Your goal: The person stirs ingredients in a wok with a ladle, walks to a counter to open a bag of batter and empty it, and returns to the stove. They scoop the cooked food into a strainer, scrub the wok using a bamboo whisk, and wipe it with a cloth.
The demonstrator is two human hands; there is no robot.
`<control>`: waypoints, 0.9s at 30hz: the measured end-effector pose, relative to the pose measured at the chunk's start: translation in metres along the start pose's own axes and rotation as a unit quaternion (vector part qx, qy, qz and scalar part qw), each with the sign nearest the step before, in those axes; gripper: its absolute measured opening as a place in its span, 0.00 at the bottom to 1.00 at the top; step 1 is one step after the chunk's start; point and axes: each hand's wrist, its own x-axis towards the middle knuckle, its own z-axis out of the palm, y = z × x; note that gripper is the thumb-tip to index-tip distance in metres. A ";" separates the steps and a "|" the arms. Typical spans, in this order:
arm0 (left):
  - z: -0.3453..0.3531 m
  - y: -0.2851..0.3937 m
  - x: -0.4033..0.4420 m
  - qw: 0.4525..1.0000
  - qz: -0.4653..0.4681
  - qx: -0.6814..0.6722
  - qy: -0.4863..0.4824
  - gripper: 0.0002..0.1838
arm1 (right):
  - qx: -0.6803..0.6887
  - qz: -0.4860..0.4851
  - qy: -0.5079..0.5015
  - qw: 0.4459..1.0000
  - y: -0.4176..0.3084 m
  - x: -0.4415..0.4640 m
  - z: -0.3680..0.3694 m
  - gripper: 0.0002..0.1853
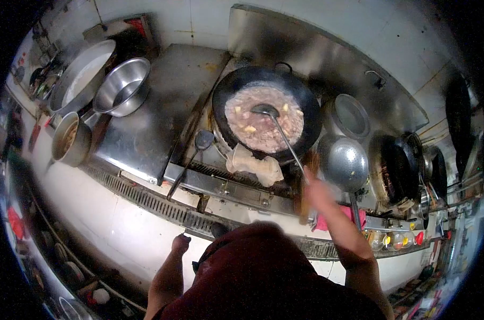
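Observation:
My right hand (319,193), slightly blurred, is closed around the long handle of a ladle (284,136). The dark bowl of the ladle rests in pale, bubbling food (260,140) with yellowish pieces, inside a large black wok (220,101) on the stove. A crumpled beige cloth (254,167) lies over the near edge of the wok. My left hand (182,244) hangs low by the front of the white counter, its fingers curled closed. What it holds, if anything, I cannot make out.
Left of the wok stand a steel basin (140,70), a wide pan (107,52) and a pot (81,148). A second ladle (203,140) lies by the stove. Rightward are a perforated strainer (347,159), a round metal pot (354,114), a pink cloth (323,223) and seasoning jars (396,241).

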 end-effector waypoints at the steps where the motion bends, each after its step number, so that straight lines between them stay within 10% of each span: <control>1: 0.004 0.007 0.000 0.999 0.007 0.041 -0.030 0.07 | 0.000 -0.001 0.000 1.000 -0.003 0.000 -0.002 0.36; 10: 0.039 0.013 -0.021 0.997 0.009 0.028 -0.078 0.12 | 0.051 -0.007 0.111 0.992 0.019 -0.003 0.002 0.37; 11: 0.041 0.011 -0.027 0.990 -0.005 0.060 -0.125 0.13 | 0.263 -0.021 0.038 0.964 0.021 0.007 0.012 0.37; 12: 0.073 -0.007 -0.030 0.985 -0.111 -0.058 -0.119 0.16 | 0.462 -0.034 -0.038 0.886 0.023 0.013 0.017 0.36; 13: 0.071 -0.010 -0.034 0.985 -0.111 -0.057 -0.119 0.16 | 0.462 -0.034 -0.038 0.885 0.015 0.010 0.009 0.36; 15: 0.064 -0.012 -0.043 0.985 -0.048 0.024 -0.166 0.19 | 0.696 0.062 -0.121 0.705 -0.003 0.006 -0.013 0.35; 19: 0.053 -0.007 -0.043 0.973 -0.180 -0.082 -0.118 0.20 | 0.847 0.105 -0.206 0.478 0.015 0.009 -0.028 0.29; 25: 0.040 0.004 -0.019 0.997 -0.027 -0.011 -0.065 0.16 | 0.847 0.001 -0.177 0.501 0.031 -0.007 -0.041 0.30; 27: 0.043 0.004 -0.013 0.999 0.014 -0.040 0.002 0.13 | 0.788 0.016 -0.134 0.600 0.026 -0.009 -0.051 0.30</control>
